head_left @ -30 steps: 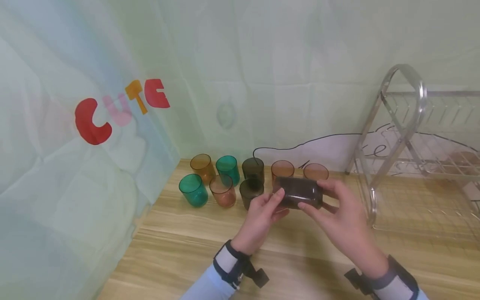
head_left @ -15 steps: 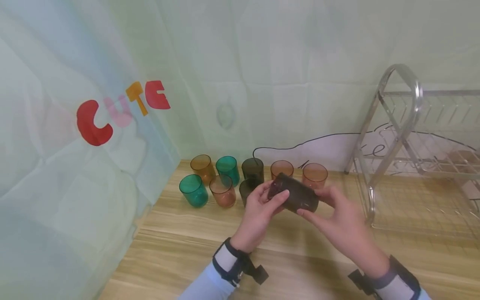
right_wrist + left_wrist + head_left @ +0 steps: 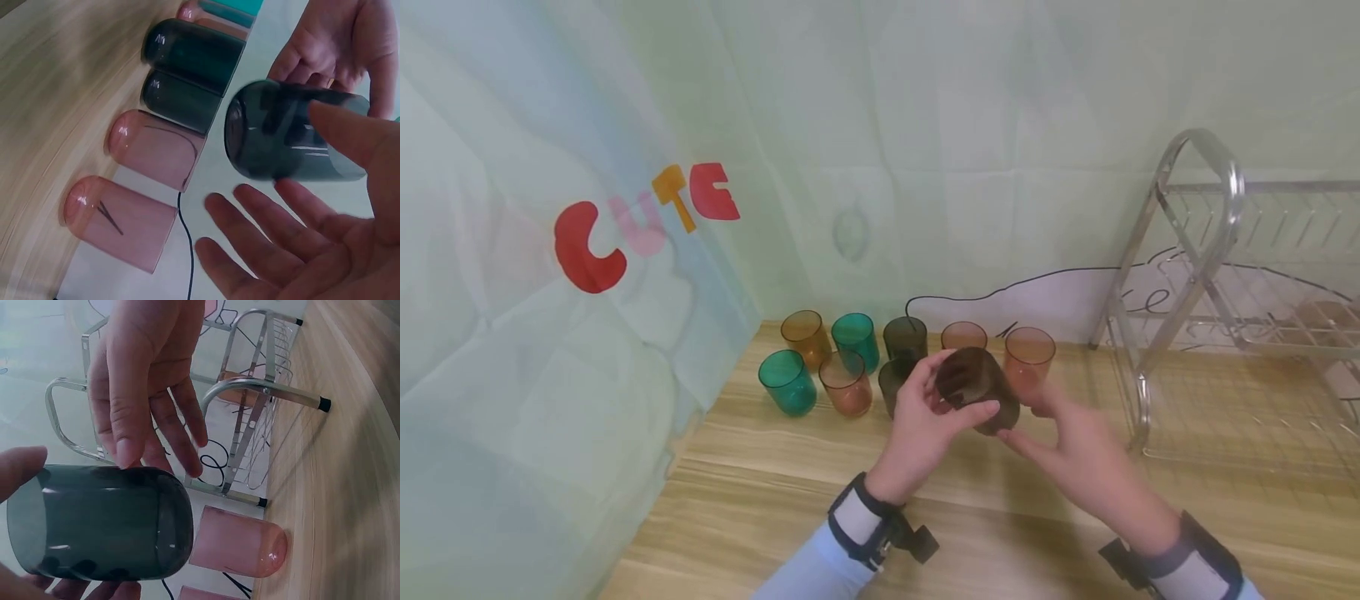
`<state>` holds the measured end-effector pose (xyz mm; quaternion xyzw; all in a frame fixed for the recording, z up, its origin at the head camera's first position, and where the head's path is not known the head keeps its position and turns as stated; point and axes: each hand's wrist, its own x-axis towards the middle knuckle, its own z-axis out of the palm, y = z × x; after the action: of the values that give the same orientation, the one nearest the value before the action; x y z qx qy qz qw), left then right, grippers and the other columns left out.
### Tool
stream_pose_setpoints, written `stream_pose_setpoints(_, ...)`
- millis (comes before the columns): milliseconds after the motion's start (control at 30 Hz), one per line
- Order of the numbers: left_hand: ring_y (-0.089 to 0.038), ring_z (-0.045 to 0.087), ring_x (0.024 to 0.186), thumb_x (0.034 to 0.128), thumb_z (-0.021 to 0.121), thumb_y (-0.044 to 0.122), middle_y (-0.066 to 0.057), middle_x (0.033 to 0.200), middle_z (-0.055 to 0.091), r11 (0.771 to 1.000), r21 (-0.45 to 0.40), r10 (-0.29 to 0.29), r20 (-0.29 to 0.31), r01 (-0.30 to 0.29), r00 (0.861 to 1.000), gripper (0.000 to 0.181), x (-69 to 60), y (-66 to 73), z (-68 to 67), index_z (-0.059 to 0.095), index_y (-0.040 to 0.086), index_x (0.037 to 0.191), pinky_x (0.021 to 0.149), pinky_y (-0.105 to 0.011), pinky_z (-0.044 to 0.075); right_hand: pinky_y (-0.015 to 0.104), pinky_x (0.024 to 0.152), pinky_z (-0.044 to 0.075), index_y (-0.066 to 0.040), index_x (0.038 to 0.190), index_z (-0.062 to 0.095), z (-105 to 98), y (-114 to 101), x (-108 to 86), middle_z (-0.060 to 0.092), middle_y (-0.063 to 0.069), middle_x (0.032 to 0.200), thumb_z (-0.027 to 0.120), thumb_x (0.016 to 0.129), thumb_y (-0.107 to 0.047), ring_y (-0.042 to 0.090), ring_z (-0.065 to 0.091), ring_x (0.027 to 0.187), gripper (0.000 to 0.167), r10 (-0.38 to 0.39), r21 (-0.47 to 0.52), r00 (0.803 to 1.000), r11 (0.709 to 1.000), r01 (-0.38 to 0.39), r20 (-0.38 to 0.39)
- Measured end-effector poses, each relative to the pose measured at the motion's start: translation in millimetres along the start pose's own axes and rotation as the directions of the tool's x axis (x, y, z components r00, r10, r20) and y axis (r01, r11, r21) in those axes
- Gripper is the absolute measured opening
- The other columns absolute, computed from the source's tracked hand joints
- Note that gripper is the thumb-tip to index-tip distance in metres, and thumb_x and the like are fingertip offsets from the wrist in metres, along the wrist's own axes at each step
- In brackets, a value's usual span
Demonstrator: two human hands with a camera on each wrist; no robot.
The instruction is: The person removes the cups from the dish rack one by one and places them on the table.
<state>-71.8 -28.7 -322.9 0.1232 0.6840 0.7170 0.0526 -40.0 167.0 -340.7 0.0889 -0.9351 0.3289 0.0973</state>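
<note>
A dark smoky tumbler [image 3: 977, 379] is held up above the table, tilted with its mouth toward the head camera's left. My left hand [image 3: 921, 425] grips it near the rim, thumb in front and fingers behind. At its base end, my right hand [image 3: 1082, 454] has thumb and index finger on either side of the glass. The right wrist view shows that thumb over the dark tumbler [image 3: 287, 134], the index fingertip at its lower edge and the other fingers spread free. In the left wrist view, the right hand [image 3: 150, 381] is beside the tumbler [image 3: 106, 525].
Behind the hands, tumblers stand in two rows: amber [image 3: 805, 333], teal [image 3: 786, 383], pink [image 3: 846, 383], smoky [image 3: 905, 337] and a pink one [image 3: 1030, 358] at the right end. A two-tier metal dish rack [image 3: 1210, 250] stands right. Cloth [image 3: 970, 167] hangs behind the wooden table [image 3: 760, 483].
The dark tumbler has turned from lying level, side-on, to tilted with its mouth showing. My left thumb has shifted rightward along with it; the right hand stays at the base end.
</note>
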Motion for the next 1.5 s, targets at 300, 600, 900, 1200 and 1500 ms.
stream_pose_setpoints(300, -0.014, 0.054, 0.116, 0.0678, 0.083, 0.032, 0.005, 0.123, 0.058, 0.983, 0.168, 0.086, -0.062, -0.074, 0.994, 0.072, 13.0, -34.9, -0.4, 0.046, 0.028, 0.130, 0.100, -0.040, 0.045, 0.049, 0.090, 0.049, -0.014, 0.128, 0.053, -3, 6, 1.4, 0.062, 0.007, 0.123, 0.064, 0.083, -0.051, 0.028, 0.059, 0.112, 0.059, -0.012, -0.060, 0.999, 0.998, 0.015, 0.048)
stream_pose_setpoints(600, -0.023, 0.051, 0.121, 0.0678, 0.084, 0.026, -0.003, 0.130, 0.053, 0.974, 0.202, 0.128, -0.091, -0.107, 0.988, 0.077, 23.4, -57.8, -1.6, 0.044, 0.021, 0.133, 0.103, -0.045, 0.042, 0.049, 0.094, 0.047, -0.015, 0.127, 0.055, -4, 8, 3.1, 0.061, 0.005, 0.126, 0.065, 0.084, -0.047, 0.027, 0.057, 0.116, 0.055, -0.031, -0.090, 0.999, 0.995, 0.035, 0.043)
stream_pose_setpoints(900, -0.021, 0.050, 0.122, 0.0677, 0.083, 0.033, -0.002, 0.131, 0.050, 0.954, 0.297, 0.082, -0.117, -0.044, 0.990, 0.081, 29.7, -76.3, -3.6, 0.040, 0.021, 0.134, 0.104, -0.040, 0.043, 0.048, 0.100, 0.043, -0.014, 0.126, 0.057, -2, 12, 3.1, 0.059, 0.004, 0.129, 0.061, 0.085, -0.051, 0.026, 0.053, 0.121, 0.056, -0.069, -0.089, 0.996, 0.993, 0.074, 0.056)
stream_pose_setpoints(1200, -0.015, 0.050, 0.121, 0.0685, 0.083, 0.034, 0.002, 0.131, 0.053, 0.905, 0.425, 0.081, -0.160, -0.006, 0.984, 0.081, 33.0, -89.5, -5.2, 0.038, 0.026, 0.136, 0.101, -0.039, 0.042, 0.047, 0.100, 0.044, -0.014, 0.124, 0.058, 3, 16, 2.1, 0.059, 0.006, 0.129, 0.065, 0.084, -0.046, 0.026, 0.054, 0.120, 0.052, -0.076, -0.096, 0.995, 0.992, 0.083, 0.070)
stream_pose_setpoints(1500, -0.016, 0.050, 0.121, 0.0692, 0.081, 0.038, 0.001, 0.133, 0.053, 0.872, 0.489, 0.079, -0.170, 0.014, 0.982, 0.084, 32.6, -96.6, -7.0, 0.037, 0.026, 0.139, 0.101, -0.043, 0.042, 0.049, 0.099, 0.044, -0.014, 0.122, 0.059, 6, 17, 0.9, 0.060, 0.008, 0.128, 0.070, 0.082, -0.036, 0.028, 0.055, 0.119, 0.047, -0.067, -0.088, 0.994, 0.993, 0.074, 0.082)
